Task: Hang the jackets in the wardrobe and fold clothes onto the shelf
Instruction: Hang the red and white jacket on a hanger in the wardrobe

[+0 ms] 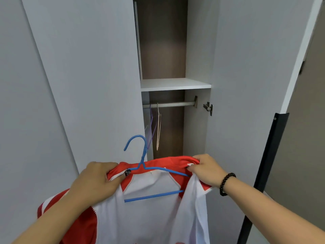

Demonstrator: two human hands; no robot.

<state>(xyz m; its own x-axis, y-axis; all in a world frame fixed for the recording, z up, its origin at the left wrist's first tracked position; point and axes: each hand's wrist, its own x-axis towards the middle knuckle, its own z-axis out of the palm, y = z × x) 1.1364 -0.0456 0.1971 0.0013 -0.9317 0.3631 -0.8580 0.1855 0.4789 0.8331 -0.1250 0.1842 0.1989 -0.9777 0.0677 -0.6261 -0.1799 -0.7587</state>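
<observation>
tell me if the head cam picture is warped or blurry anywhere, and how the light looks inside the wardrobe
Head view: wide-angle warp makes the wardrobe doors lean outward; the hands and blue hanger look sharp; the empty hangers on the rail look faint; a soft light patch shows on the brown back panel, dimmer below the shelf.

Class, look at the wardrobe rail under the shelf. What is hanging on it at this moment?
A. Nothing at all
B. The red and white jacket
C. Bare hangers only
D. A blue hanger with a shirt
C: the rail carries only bare hangers, a purple hanger and a pale hanger, while the red and white jacket on its blue hanger is held in front of the wardrobe by the left hand and right hand.
</observation>
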